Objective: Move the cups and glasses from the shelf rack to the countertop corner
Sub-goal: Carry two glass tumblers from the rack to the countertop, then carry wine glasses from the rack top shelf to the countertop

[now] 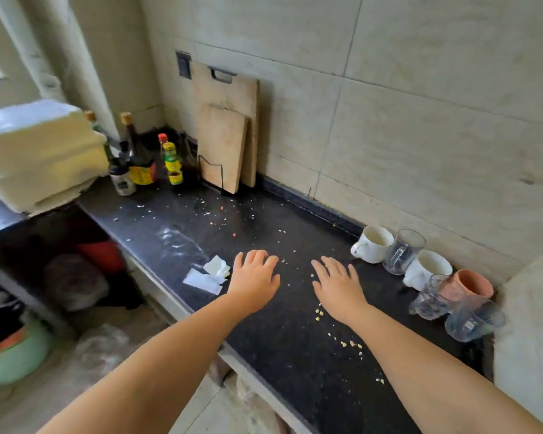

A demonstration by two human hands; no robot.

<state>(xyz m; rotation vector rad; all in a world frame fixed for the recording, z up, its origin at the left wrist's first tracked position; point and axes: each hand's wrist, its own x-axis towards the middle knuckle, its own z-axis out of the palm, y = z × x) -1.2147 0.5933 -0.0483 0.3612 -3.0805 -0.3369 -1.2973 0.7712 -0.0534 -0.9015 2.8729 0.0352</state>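
Several cups and glasses stand in the right corner of the black countertop: a white mug, a clear glass, a second white mug, a pink cup, and two more clear glasses. My left hand and my right hand lie palm down over the counter's middle, fingers straight, holding nothing. No shelf rack is in view.
Two wooden cutting boards lean on the tiled wall at the back. Sauce bottles cluster in the far left corner beside a cream appliance. Crumpled white paper and crumbs lie on the counter. Basins sit under the counter at left.
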